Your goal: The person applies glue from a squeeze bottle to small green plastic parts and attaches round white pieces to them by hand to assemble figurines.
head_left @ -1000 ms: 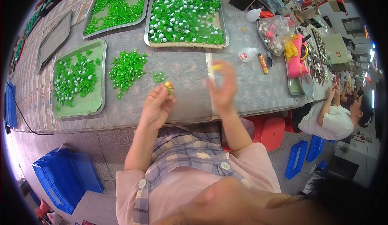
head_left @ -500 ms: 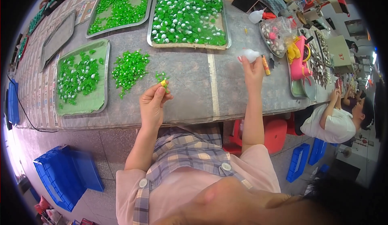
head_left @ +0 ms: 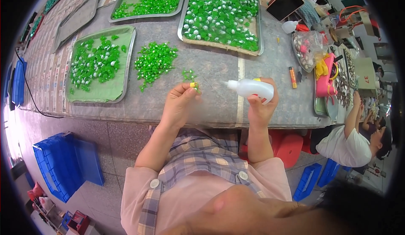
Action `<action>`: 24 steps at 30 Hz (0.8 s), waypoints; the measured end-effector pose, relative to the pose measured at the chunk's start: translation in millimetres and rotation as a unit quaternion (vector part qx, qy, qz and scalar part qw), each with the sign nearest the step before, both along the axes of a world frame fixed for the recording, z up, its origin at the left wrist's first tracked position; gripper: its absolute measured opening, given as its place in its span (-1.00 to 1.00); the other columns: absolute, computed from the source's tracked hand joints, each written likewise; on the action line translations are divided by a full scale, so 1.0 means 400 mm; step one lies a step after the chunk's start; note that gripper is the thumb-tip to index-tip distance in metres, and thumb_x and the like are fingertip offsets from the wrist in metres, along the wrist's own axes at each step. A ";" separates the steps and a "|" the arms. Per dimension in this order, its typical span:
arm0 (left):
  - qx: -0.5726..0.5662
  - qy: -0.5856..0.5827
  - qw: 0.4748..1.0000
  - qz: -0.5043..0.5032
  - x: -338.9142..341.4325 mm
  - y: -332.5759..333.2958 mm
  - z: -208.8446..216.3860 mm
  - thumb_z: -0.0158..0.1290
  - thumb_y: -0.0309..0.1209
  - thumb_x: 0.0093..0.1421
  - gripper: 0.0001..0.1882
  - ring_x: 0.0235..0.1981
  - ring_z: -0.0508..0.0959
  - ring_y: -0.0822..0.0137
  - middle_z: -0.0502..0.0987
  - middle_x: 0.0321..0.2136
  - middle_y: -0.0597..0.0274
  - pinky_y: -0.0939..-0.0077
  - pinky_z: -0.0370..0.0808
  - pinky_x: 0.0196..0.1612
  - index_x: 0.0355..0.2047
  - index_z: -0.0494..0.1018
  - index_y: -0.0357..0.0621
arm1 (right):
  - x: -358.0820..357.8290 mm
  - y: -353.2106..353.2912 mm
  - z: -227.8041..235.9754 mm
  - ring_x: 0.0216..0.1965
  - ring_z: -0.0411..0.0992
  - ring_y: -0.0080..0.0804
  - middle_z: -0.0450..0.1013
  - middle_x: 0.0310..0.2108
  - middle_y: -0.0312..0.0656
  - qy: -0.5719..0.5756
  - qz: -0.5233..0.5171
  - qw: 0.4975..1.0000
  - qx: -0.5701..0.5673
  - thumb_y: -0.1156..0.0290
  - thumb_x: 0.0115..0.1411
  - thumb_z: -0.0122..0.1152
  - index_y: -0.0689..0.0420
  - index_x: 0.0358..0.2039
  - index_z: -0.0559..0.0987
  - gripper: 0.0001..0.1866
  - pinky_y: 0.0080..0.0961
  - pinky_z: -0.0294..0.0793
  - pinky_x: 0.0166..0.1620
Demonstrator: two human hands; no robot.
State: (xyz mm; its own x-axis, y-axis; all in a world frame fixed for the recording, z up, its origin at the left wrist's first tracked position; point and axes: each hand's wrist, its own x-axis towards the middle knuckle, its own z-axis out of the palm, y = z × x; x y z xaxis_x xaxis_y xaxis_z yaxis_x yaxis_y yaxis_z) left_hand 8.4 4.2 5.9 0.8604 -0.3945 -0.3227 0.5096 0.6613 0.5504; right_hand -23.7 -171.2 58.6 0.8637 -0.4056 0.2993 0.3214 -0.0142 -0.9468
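While I see the left hand [head_left: 178,103] pinching a small green piece [head_left: 198,90] near the front edge of the table [head_left: 217,110], the right hand [head_left: 261,110] clasps a white bottle [head_left: 249,88] there; nozzle leftward, apart from the piece.

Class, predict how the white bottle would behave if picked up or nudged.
The white bottle looks like translucent plastic, so it is probably squeezable. The right hand holds it alone, suggesting modest weight. Its rounded body might roll if laid sideways.
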 end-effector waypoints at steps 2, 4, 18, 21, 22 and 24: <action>-0.001 0.006 1.000 -0.001 -0.001 0.001 0.001 -0.03 -0.50 -0.05 -0.93 -0.57 0.38 0.50 0.41 -0.55 0.27 0.65 0.34 -0.45 -0.49 0.36 -0.17 | 0.001 0.005 -0.002 -0.54 0.18 -0.72 0.25 -0.56 -0.37 -0.009 -0.015 1.000 -0.010 0.28 -0.29 0.29 0.18 -0.49 0.33 -0.61 -0.82 0.13 -0.52; -0.003 0.012 1.000 -0.005 -0.003 0.001 0.004 -0.03 -0.50 -0.05 -0.95 -0.58 0.38 0.50 0.41 -0.56 0.28 0.65 0.34 -0.46 -0.51 0.35 -0.15 | -0.004 0.000 -0.011 -0.56 0.19 -0.66 0.26 -0.58 -0.34 -0.048 0.029 0.998 -0.027 0.30 -0.28 0.28 0.19 -0.49 0.33 -0.62 -0.77 0.14 -0.53; 0.012 0.012 1.000 -0.008 -0.005 -0.004 0.011 -0.08 -0.54 -0.03 -0.98 -0.61 0.37 0.49 0.39 -0.60 0.29 0.64 0.34 -0.52 -0.54 0.33 -0.16 | -0.013 0.014 -0.007 -0.62 0.21 -0.53 0.27 -0.64 -0.25 -0.022 0.016 0.986 -0.164 0.34 -0.27 0.27 0.20 -0.54 0.33 -0.66 -0.67 0.18 -0.56; 0.009 0.015 1.000 -0.008 -0.005 -0.005 0.015 -0.09 -0.54 -0.03 -0.98 -0.61 0.37 0.49 0.39 -0.60 0.29 0.63 0.34 -0.53 -0.54 0.33 -0.16 | -0.012 0.016 -0.004 -0.62 0.22 -0.53 0.27 -0.64 -0.24 -0.021 0.016 0.985 -0.168 0.34 -0.27 0.27 0.21 -0.54 0.34 -0.67 -0.67 0.18 -0.56; 0.009 0.015 1.000 -0.008 -0.005 -0.005 0.015 -0.09 -0.54 -0.03 -0.98 -0.61 0.37 0.49 0.39 -0.60 0.29 0.63 0.34 -0.53 -0.54 0.33 -0.16 | -0.012 0.017 -0.003 -0.62 0.22 -0.52 0.27 -0.64 -0.24 -0.017 0.017 0.985 -0.172 0.34 -0.27 0.27 0.21 -0.54 0.34 -0.67 -0.67 0.19 -0.56; 0.021 0.017 1.000 -0.006 -0.005 -0.006 0.015 -0.09 -0.53 -0.03 -0.99 -0.62 0.37 0.49 0.39 -0.61 0.28 0.63 0.34 -0.53 -0.54 0.33 -0.16 | -0.011 0.016 -0.005 -0.62 0.22 -0.53 0.28 -0.63 -0.24 -0.011 0.020 0.983 -0.184 0.34 -0.27 0.26 0.21 -0.54 0.34 -0.67 -0.68 0.19 -0.56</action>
